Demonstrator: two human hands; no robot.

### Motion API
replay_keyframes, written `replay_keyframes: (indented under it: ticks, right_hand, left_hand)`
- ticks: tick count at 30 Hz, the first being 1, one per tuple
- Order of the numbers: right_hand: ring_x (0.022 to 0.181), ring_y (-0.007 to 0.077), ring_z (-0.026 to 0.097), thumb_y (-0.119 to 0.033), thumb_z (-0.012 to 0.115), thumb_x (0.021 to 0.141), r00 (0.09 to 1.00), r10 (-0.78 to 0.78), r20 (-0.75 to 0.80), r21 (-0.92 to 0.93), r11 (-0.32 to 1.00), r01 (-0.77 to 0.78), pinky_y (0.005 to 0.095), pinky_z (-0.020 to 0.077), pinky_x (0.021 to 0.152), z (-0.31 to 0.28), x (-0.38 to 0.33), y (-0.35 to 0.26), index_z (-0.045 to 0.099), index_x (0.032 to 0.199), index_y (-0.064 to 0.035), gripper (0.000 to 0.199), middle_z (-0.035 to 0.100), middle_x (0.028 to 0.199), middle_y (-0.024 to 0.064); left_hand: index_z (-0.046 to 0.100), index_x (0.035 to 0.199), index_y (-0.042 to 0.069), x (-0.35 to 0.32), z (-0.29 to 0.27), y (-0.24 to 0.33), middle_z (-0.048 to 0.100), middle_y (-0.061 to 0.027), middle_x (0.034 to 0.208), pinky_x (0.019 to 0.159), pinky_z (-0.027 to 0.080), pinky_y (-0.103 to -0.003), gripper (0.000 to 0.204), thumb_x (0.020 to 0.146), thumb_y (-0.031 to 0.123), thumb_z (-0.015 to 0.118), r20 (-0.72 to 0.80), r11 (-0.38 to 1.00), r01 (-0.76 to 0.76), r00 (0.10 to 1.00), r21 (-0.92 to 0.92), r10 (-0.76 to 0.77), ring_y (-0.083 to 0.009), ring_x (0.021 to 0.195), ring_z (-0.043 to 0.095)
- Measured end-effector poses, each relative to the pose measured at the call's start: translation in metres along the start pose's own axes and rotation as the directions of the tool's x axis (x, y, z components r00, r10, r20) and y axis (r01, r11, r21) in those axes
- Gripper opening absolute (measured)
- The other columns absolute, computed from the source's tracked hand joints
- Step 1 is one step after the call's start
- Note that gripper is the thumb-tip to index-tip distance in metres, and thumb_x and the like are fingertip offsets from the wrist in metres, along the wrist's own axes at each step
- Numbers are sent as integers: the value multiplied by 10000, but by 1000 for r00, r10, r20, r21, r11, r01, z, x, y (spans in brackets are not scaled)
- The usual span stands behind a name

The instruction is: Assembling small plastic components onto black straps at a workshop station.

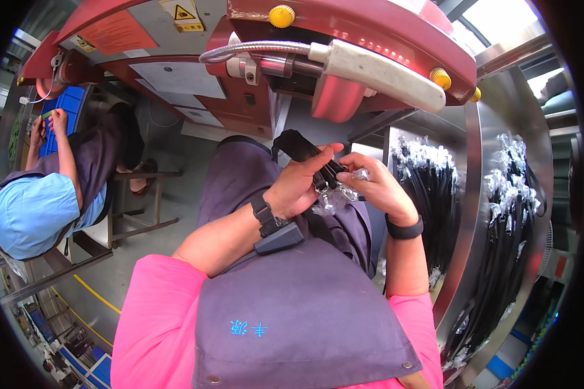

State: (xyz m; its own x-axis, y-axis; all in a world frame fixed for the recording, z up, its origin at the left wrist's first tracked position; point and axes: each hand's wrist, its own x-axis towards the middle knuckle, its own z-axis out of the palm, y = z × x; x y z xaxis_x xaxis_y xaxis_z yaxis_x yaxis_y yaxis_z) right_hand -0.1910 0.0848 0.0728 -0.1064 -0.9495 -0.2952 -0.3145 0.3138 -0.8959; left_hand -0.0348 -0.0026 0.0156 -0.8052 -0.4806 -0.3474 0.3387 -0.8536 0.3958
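A bundle of flat black straps (294, 144) is in front of my lap, held in my left hand (294, 188). Its fingers wrap round the folded straps, with the thumb across the top. Clear plastic wrapping (331, 200) covers the strap ends hanging below the hands. My right hand (377, 189) is closed, thumb and finger pinching at one wrapped strap end beside the bundle. Part of the straps is hidden behind my fingers.
A red machine with a pale grey arm (383, 74) and a pink-red roller (340, 97) stands just ahead. On the right, metal troughs (464, 227) hold many black straps (428, 194) with plastic-wrapped ends. A co-worker in blue (42, 207) sits at left near a blue tray (71, 107).
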Motion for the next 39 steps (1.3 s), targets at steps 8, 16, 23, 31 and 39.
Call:
replay_keyframes:
  ticks: [8, 16, 23, 31, 39]
  right_hand:
    - [803, 293, 573, -81, 663, 806, 913, -279, -298, -320, 930, 180, 345, 442, 733, 8, 5, -6, 629, 920, 29, 162, 618, 837, 153]
    - [692, 83, 540, -92, 615, 897, 859, -161, -485, 194, 939, 286, 236, 422, 632, 17, 16, 4, 650, 973, -24, 108, 632, 779, 24]
    - [546, -16, 411, -130, 611, 918, 863, 0, -504, 389, 893, 227, 166, 265, 460, 14, 26, -3, 643, 945, -51, 90, 612, 744, -31]
    - [539, -2, 419, -129, 632, 903, 898, 72, -434, 529, 827, 189, 169, 271, 450, 9, 36, -3, 651, 968, -58, 98, 611, 731, -12]
    - [533, 7, 423, -122, 624, 903, 902, 123, -414, 557, 818, 144, 171, 276, 436, 7, 41, -4, 647, 976, -56, 101, 606, 735, -5]
  left_hand:
    - [626, 1043, 17, 3, -2, 3, 667, -60, 925, 759, 523, -286, 178, 878, 75, 658, -32, 968, -217, 974, 124, 222, -163, 861, 648]
    - [616, 1027, 2, 1, 8, 10, 675, -100, 951, 767, 535, -305, 145, 889, 46, 629, -17, 974, -215, 976, 73, 216, -189, 873, 666]
    - [605, 1023, -23, 5, 20, 15, 685, -136, 957, 782, 535, -319, 158, 909, 86, 614, -51, 986, -166, 985, 7, 166, -194, 886, 658]
    - [619, 1028, -16, 6, 19, 17, 686, -139, 1011, 770, 535, -310, 176, 916, 120, 613, -108, 992, -125, 987, -25, 122, -171, 876, 650]
    - [631, 1034, -11, 6, 19, 18, 684, -123, 1041, 763, 533, -298, 185, 927, 136, 600, -88, 993, -113, 990, -33, 110, -144, 881, 645]
